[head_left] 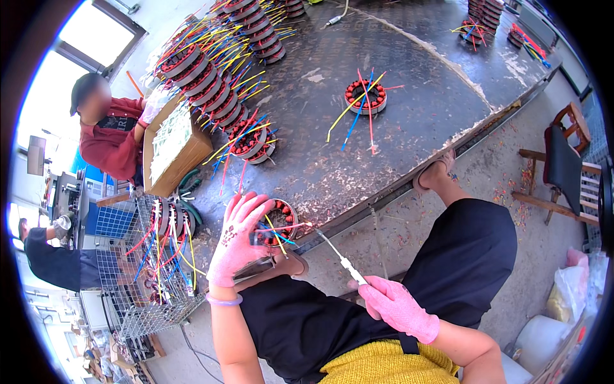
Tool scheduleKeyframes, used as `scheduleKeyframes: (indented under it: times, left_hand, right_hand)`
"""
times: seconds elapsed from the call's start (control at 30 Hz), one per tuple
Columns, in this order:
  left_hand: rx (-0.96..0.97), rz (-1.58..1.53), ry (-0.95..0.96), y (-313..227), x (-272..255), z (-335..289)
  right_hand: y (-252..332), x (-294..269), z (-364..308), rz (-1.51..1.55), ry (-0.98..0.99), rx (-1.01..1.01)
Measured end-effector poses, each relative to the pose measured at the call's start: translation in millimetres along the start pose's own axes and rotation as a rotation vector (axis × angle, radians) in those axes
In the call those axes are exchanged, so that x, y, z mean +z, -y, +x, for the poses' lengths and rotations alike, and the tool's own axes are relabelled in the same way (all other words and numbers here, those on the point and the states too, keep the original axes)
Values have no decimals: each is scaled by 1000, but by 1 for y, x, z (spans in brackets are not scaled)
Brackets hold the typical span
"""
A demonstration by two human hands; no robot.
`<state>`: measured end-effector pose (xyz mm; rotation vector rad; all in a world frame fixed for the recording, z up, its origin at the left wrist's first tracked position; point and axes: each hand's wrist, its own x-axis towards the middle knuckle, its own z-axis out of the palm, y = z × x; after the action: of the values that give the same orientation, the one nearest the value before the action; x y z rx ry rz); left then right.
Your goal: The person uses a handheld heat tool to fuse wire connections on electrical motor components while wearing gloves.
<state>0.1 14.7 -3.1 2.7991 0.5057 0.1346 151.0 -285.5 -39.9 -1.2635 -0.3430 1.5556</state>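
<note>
My left hand point(238, 240), in a pink glove, is at the left side of a motor stator point(286, 216) with red coils. Its upper fingers are stretched up and its lower part grips the stator's side. A red wire point(281, 228) runs from beside this hand to the right; yellow and blue wires stick out below it. My right hand point(398, 307), gloved in pink, is closed around a slim tool point(347, 264) with a white handle and thin metal shaft. The tool's tip meets the red wire's end, where a small orange glow shows. Its exact kind is unclear.
Another stator point(366, 98) lies mid-table, with tall stacks point(208, 89) behind at left. Green-handled pliers point(187, 185) and a wire basket point(150, 288) are at left. A co-worker point(112, 131) stands by a cardboard box point(176, 150). A chair point(563, 166) stands at right.
</note>
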Motion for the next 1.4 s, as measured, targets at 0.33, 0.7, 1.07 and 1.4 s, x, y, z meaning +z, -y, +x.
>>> scheduleKeyframes:
  times: [0.33,0.7,1.07,1.4]
  left_hand:
    - [2,-15,-9,-3,-1,0]
    - [-33,-6,-85,-16,0,3]
    - [-8,-314,-210,-2,4,-11]
    - [-31,-627,-309,-9,-7,-25]
  right_hand:
    - [4,1,-2,24,-13,18]
    - [3,-7,-10,97,-50,-4]
    - [23,-7,-30,103,-162,-71]
    - [37,1,-36,-48,-254,-124]
